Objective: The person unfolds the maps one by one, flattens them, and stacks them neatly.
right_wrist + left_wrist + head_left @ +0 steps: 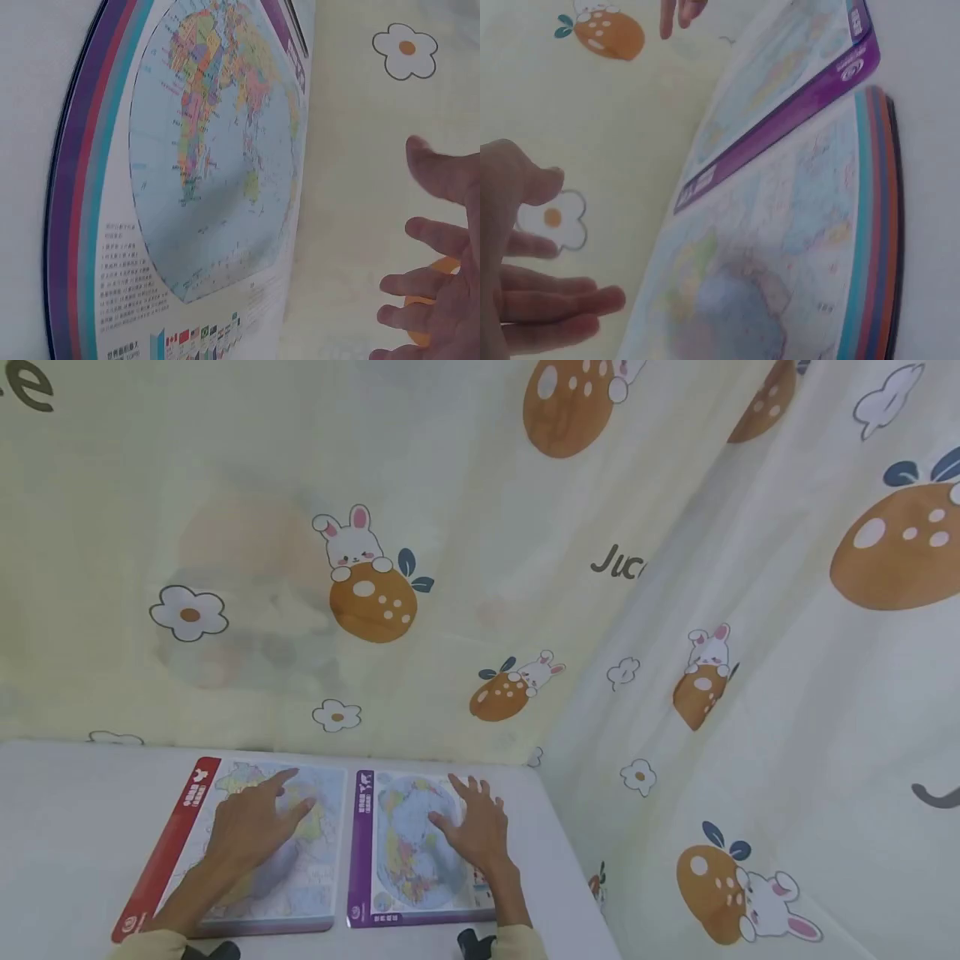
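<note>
Bench [60, 827] has the red-edged map [288, 881] just left of the purple-edged map [420, 856]. Your left hand [251, 818] is left of that, over the red-edged map; right hand [480, 831] is nearer, above its right half. Hands apart, fingers extended, gripping nothing.

On the worktop [60, 814], before the curtain [465, 485], with a map board [303, 872] just left of a world map board [412, 860]
</note>
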A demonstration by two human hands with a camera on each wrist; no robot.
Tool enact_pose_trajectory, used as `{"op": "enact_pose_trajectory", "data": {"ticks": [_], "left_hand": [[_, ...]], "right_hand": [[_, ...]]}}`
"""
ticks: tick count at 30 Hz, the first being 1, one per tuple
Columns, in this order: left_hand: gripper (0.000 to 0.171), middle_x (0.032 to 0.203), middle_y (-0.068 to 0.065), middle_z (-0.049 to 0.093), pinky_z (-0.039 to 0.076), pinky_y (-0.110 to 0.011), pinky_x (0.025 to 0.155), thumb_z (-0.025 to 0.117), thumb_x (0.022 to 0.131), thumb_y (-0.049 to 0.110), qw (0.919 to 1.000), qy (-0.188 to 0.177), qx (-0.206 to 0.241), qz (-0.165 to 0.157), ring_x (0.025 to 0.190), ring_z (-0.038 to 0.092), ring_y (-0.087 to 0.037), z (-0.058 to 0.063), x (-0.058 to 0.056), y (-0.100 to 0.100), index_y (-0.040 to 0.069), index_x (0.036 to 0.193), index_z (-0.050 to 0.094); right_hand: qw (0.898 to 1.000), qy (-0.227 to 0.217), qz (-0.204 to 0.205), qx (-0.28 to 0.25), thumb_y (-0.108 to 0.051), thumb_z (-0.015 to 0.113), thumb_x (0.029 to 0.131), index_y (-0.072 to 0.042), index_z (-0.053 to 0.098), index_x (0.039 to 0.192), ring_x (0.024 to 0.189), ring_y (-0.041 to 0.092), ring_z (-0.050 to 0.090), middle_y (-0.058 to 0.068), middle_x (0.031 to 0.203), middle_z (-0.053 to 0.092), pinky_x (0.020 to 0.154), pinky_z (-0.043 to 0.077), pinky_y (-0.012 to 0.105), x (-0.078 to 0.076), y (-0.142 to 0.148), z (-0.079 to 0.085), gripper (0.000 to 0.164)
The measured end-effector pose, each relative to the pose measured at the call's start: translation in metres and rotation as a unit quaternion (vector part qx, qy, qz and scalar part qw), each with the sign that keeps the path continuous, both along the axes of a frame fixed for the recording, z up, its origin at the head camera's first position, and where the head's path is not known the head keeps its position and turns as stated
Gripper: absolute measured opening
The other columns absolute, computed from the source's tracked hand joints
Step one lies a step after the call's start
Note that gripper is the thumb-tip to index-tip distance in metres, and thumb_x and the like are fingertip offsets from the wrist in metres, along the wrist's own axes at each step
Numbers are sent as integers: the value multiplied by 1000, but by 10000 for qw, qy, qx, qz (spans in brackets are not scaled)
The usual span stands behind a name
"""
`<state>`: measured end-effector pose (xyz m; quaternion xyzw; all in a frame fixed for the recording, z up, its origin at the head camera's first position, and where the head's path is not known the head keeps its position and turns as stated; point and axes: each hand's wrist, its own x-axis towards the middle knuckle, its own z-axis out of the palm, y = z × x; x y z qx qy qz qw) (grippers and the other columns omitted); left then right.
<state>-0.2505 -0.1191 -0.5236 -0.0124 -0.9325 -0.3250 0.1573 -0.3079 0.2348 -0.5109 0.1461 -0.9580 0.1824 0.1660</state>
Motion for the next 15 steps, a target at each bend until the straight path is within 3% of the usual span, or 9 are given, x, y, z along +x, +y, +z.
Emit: {"op": "enact_pose_trajectory", "data": {"ticks": [1,3,5,8,11,13,15], "left_hand": [[60,98,-22,81,44,-33,50,73,101,44,10000,-48,79,3,54,52,-17,0,-1,5,7,147,66],[50,111,-20,82,56,-42,61,73,101,40,9997,-115,220,-52,69,70,-25,1,-2,15,3,135,73],[44,108,-19,83,62,-48,73,73,102,35,9990,-163,388,-119,83,77,-31,1,-3,25,0,128,76],[38,106,-17,82,64,-51,80,72,101,27,9966,-255,766,-182,91,78,-33,0,-3,40,-3,124,76],[34,105,-16,82,65,-48,80,71,101,22,9923,-332,1166,-246,93,78,-32,-6,-5,53,-4,122,77],[32,106,-19,81,66,-47,80,68,101,17,9882,-404,1441,-337,96,79,-35,-9,-6,60,-7,121,76],[31,108,-23,80,66,-44,77,65,102,13,9835,-492,1694,-407,96,79,-37,-13,-6,66,-9,122,75]], "right_hand": [[9999,58,-139,15,-51,80,90,-17,66,151,134,56,63,28,151,65,95,54,74,1,2,0,72],[9989,194,-430,-7,-49,82,90,-19,71,146,123,52,71,23,144,72,86,58,69,2,7,-2,64],[9969,337,-701,-83,-46,84,90,-20,75,140,109,46,77,17,136,77,80,60,63,3,11,-4,58],[9928,516,-1026,-327,-42,87,90,-18,80,132,81,31,77,12,110,85,75,60,54,2,16,-5,49],[9884,669,-1282,-468,-40,88,89,-16,83,125,59,17,63,11,98,85,65,58,45,2,21,-8,44],[9851,792,-1435,-515,-38,89,87,-13,85,119,60,18,66,11,94,85,63,57,44,2,25,-11,40],[9818,894,-1584,-553,-36,90,86,-11,86,115,68,26,74,12,100,86,63,58,47,3,27,-14,38]]}}
